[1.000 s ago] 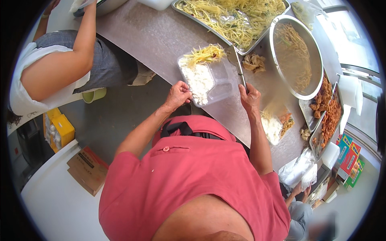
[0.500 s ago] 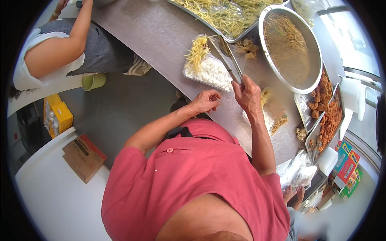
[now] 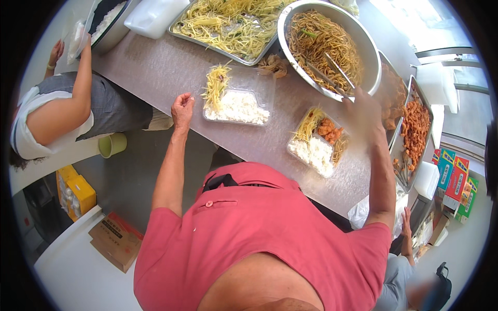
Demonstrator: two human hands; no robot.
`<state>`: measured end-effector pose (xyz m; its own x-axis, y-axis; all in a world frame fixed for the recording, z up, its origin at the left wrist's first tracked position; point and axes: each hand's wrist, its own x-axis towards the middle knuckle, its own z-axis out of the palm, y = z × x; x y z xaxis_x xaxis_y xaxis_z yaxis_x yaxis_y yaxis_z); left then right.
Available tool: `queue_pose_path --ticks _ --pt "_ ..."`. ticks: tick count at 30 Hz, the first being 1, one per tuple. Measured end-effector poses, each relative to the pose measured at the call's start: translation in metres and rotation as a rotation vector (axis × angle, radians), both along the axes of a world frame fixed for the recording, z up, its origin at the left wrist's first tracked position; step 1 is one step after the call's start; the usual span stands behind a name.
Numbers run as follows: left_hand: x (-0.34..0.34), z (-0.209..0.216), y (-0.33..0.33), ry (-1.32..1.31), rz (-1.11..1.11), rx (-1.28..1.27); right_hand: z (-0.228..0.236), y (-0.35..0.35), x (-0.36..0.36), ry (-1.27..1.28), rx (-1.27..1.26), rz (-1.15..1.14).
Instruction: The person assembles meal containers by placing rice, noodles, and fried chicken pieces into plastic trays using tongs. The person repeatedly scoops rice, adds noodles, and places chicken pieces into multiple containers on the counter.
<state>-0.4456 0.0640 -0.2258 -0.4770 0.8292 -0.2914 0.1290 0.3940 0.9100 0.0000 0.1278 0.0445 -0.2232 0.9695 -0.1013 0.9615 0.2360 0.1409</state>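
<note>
My right hand (image 3: 363, 111), smeared by motion, grips metal tongs (image 3: 340, 70). Their jaws are apart and reach into brown noodles (image 3: 324, 39) in a large round metal basin (image 3: 377, 62). My left hand (image 3: 182, 110) hovers by the table's front edge with fingers curled in, and nothing shows in it. Beside it sits a clear plastic meal box (image 3: 262, 80) with white rice (image 3: 238, 108) and yellow shredded vegetable (image 3: 215, 88). A second meal box (image 3: 311, 167), lower right, contains rice, yellow shreds, reddish-brown fried pieces (image 3: 330, 129) and noodles.
A rectangular metal tray (image 3: 174, 32) of yellow shreds stands at the back. Trays of fried food (image 3: 415, 129) line the right side. A person (image 3: 57, 114) works at left by a rice tub (image 3: 106, 44); another person's hand (image 3: 406, 223) shows lower right. A crumpled brown cloth-like clump (image 3: 273, 66) lies between tray and basin.
The tongs moved from the first meal box's yellow shreds into the basin's noodles, with my right hand going right. My left hand moved left and up. The whole view shifted.
</note>
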Motion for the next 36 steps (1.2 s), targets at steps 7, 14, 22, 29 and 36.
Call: queue_pose_path --ticks 7,14,22,29,36 --pt "0.009 -0.014 -0.009 0.29 0.01 0.048 -0.048 0.056 -0.003 -0.352 -0.154 0.199" --pt "0.01 -0.012 -0.008 0.244 0.013 0.053 -0.104 0.103 -0.021 -0.198 -0.075 0.174" --pt "0.013 0.015 0.006 -0.277 -0.05 -0.063 -0.074 0.098 0.004 0.069 -0.37 0.089" --pt "0.016 0.017 0.009 -0.371 -0.121 -0.074 -0.01 0.063 0.021 -0.06 -0.358 0.028" --pt "0.014 0.018 0.005 -0.386 -0.18 -0.062 0.0 0.047 0.013 -0.192 -0.262 0.074"
